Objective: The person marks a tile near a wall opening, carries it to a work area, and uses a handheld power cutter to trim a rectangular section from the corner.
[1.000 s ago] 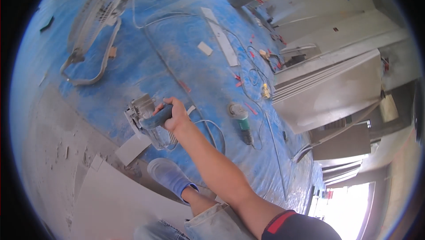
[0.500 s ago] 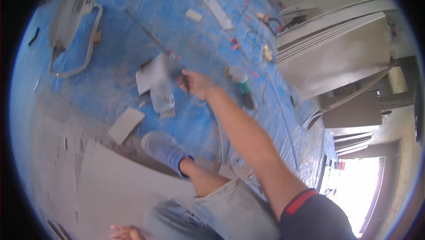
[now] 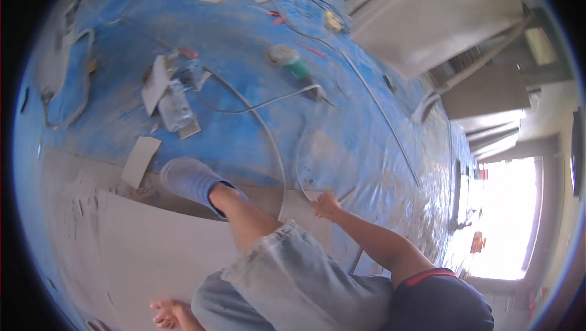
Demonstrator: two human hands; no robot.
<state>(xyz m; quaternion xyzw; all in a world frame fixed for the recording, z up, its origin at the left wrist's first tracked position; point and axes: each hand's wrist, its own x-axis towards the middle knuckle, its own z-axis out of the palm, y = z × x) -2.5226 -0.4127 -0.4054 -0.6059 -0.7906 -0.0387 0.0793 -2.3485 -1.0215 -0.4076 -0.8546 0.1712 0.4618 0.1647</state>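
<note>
My right hand (image 3: 325,206) is low right of centre by a looping grey cable (image 3: 278,157), its fingers curled; what they hold is unclear. My left hand (image 3: 168,314) rests, fingers apart and loosely bent, at a large pale board (image 3: 146,242) along the bottom. A metal hand-held power saw (image 3: 175,105) lies among pale offcuts (image 3: 155,84) on blue floor sheeting (image 3: 232,139), out of my grasp. Beyond it lies a green and grey power tool (image 3: 293,65). My foot in a light blue clog (image 3: 186,178) is beside a small pale offcut (image 3: 139,160).
Stacked boards (image 3: 433,20) stand at the upper right. A bright doorway (image 3: 503,215) is at the right. A long thin rod or cable (image 3: 378,117) crosses the sheeting, and a bent grey frame-like object (image 3: 67,81) lies at the left. Small red and yellow items are scattered at the back.
My right hand has let go of the saw, which now lies on the sheeting, and moved down and right. My left hand has appeared at the bottom. The view has swung rightward.
</note>
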